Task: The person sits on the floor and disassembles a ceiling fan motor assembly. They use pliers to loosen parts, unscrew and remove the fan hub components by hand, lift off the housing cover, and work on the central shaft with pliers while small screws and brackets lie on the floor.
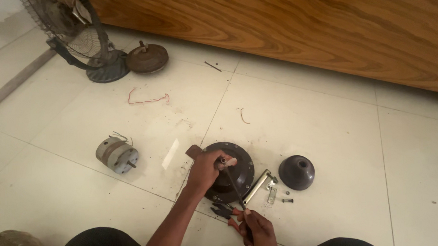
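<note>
Open tiles left of the fan motor housing (229, 170); metal rod (257, 186) and canopy cup (296, 171) crowd its right.

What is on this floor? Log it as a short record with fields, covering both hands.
setting: pale tiled floor beside a wooden panel
left hand: left hand rests on the dark round metal fan motor housing, fingers at its centre shaft
right hand: right hand grips a thin dark rod-like tool angled up to the shaft
nearby right: dark dome-shaped cover, silver metal bracket, small bolts
nearby left: small grey cylindrical motor
far left: wire-grille pedestal fan, brown round motor
loose: red wire
</note>
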The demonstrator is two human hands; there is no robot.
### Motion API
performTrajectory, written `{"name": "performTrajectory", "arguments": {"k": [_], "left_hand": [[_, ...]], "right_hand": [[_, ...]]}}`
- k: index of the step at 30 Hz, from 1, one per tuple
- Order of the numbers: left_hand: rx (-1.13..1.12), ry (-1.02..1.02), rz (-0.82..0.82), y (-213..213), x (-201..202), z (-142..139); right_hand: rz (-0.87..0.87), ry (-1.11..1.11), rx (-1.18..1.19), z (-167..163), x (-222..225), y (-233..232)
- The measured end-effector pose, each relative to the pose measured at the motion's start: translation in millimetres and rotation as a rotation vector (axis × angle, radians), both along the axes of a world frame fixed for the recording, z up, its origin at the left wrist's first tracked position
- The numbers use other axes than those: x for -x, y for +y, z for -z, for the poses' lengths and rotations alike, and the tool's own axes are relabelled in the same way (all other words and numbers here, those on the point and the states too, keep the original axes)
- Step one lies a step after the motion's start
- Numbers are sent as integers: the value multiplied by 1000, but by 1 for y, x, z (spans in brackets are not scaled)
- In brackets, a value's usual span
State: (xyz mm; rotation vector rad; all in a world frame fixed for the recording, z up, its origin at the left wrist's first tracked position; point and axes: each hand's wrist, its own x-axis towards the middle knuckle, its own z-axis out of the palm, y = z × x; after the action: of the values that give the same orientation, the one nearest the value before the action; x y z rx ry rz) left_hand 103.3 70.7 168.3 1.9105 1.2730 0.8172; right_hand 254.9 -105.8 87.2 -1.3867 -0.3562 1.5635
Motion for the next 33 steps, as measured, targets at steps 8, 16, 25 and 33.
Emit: {"name": "performTrajectory", "arguments": {"k": [8,16,25,33], "left_hand": [[-48,-77,29,6,5,8],[-53,-50,-7,12,5,21],[-165,40,30,18,5,20],[-62,-1,64,24,5,22]], "right_hand": [[9,34,-41,1,5,0],[-13,83,-171,11,6,1],[-42,138,-146,-4,-4,7],[-47,19,67,-9,-1,11]]}}
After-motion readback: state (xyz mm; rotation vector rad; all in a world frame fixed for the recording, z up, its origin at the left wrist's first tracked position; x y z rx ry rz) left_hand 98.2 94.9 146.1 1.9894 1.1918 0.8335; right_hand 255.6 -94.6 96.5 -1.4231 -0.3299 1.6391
